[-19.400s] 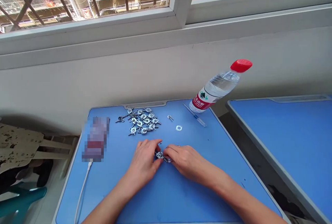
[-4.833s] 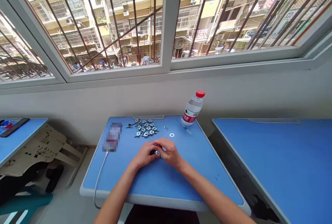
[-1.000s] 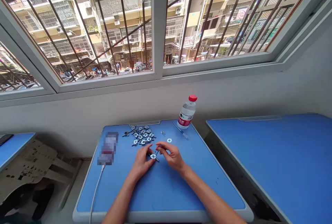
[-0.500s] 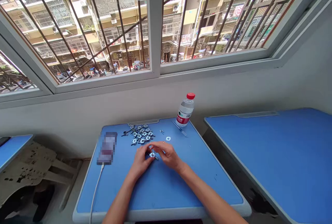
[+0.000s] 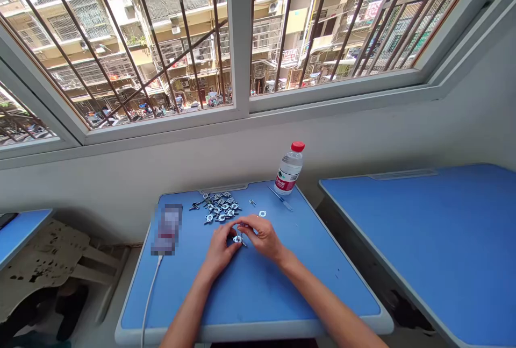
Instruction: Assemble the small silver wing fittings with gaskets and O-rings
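On the blue desk, my left hand is closed with thumb and fingers around a small metal part, a pale flange plate with a dark stub sticking out to the right. Just above that part, my right hand pinches with thumb and forefinger. Something thin and upright shows under its fingertips, too small to name. Beyond my hands lies a heap of similar metal parts. A loose flat plate with a hole and a small metal piece lie to the right of the heap.
A water bottle with a red cap stands at the desk's far right corner, beside a pen. A blurred-out phone with a white cable lies at the left. Another blue desk is to the right.
My right hand has shifted very slightly right, its fingertips staying above the metal part. My left hand keeps its hold. The whole view has tilted a little.
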{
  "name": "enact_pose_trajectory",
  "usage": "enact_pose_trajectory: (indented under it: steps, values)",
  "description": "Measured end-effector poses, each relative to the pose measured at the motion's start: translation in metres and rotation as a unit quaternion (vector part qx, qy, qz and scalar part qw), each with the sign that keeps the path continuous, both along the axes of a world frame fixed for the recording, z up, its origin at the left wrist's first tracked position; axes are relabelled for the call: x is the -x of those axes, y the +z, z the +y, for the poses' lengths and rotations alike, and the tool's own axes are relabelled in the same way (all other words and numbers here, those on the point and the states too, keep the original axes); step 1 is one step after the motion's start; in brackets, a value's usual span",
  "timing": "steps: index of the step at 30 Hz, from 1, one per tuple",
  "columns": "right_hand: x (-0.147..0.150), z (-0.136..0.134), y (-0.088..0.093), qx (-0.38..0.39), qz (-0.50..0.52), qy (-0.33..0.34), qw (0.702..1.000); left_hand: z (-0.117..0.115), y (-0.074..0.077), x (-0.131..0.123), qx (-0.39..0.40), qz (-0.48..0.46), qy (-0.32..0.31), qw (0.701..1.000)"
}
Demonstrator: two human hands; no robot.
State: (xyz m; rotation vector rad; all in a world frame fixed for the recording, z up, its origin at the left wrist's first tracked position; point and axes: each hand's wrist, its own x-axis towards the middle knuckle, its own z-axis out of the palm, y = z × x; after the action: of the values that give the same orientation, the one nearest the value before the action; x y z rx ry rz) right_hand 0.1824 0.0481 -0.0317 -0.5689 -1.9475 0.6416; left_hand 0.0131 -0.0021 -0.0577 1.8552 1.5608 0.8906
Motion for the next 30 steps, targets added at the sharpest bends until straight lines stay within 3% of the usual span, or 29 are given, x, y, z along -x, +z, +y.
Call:
enact_pose_trajectory:
  steps: [5,16,24,30]
  values:
    - [0.004,-0.001,-0.007,-0.005,0.004,-0.032,0.999,0.0,0.0,0.0,0.005,-0.005,0.001,1.0]
    - [-0.003,0.002,-0.002,-0.024,-0.007,0.012,1.0,0.0,0.002,-0.002,0.006,-0.025,0.009,1.0]
    - [0.003,-0.001,0.0,-0.011,-0.001,-0.027,1.0,0.0,-0.004,-0.003,0.009,-0.039,0.03,0.999]
    - [0.002,0.001,-0.008,0.003,0.012,-0.05,0.999,-0.001,0.003,-0.003,0.008,-0.027,0.03,0.999]
